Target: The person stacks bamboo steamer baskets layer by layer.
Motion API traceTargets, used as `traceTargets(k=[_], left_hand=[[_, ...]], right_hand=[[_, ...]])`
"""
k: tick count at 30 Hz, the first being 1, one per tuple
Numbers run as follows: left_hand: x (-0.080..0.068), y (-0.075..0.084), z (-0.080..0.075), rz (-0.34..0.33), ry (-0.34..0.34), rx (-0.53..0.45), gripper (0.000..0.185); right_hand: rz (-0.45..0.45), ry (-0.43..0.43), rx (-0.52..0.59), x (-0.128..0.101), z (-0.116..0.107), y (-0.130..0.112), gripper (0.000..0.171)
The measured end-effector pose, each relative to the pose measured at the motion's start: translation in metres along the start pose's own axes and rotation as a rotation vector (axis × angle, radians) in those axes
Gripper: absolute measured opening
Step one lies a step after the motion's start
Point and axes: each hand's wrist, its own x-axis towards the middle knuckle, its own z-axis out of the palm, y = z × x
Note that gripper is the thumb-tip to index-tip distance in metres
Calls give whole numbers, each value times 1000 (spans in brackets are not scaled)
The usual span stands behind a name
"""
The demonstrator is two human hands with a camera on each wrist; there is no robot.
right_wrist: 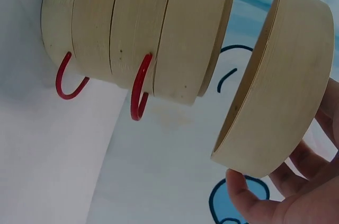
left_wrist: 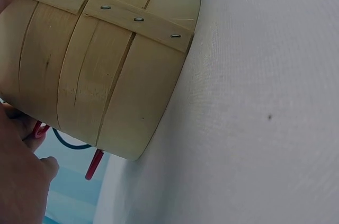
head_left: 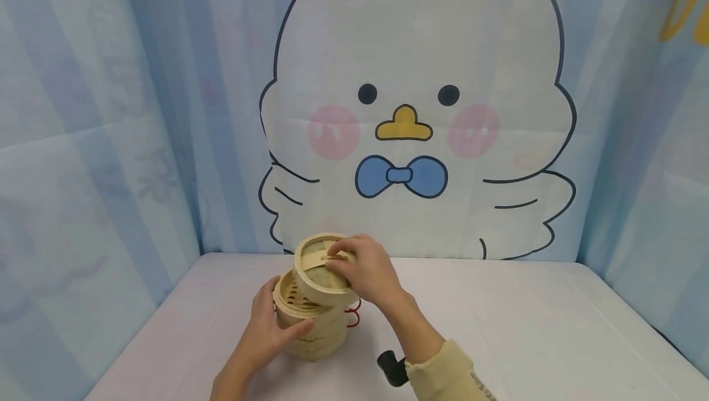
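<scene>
A stacked bamboo steamer (head_left: 318,334) stands on the white table in the head view, its slatted top tier partly uncovered. My left hand (head_left: 264,334) holds its left side, thumb across the front and fingers round the back. Above it, the round bamboo lid (head_left: 320,276) is tilted and raised off the rim. My right hand (head_left: 372,270) pinches the small handle on top of the lid. In the right wrist view a gap shows between the lid (right_wrist: 288,75) and the steamer (right_wrist: 139,23). Red loops (right_wrist: 139,89) stick out from the steamer's side.
The white-covered table (head_left: 526,327) spreads on both sides of the steamer. Behind it hangs a blue-and-white cloth (head_left: 415,38) with a cartoon bird. A black object (head_left: 392,368) is beside my right sleeve.
</scene>
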Motion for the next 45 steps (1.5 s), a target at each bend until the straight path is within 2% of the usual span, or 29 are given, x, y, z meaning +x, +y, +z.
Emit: traceTargets(k=[9,16,19,25,35,45], left_hand=[[2,-1,1,25,1,-44,107],[1,0,2,-37,-24,-66,110],[1,0,2,-40,-22,-72,110],[0,-1,2,-41,-19,-67,110],[-1,1,0,-64,-31,-47,112],[0,2,0,-73,-20,-27,114]], right_hand=[[27,-24,19,1,15,-12,11],[44,-47,-9,0,23,-16,12],[55,-54,-22,-1,26,-17,12],[77,-57,-41,-1,31,-19,12],[51,-39,-138,-1,38,-19,14],[54,-25,-187,2,43,-22,15]])
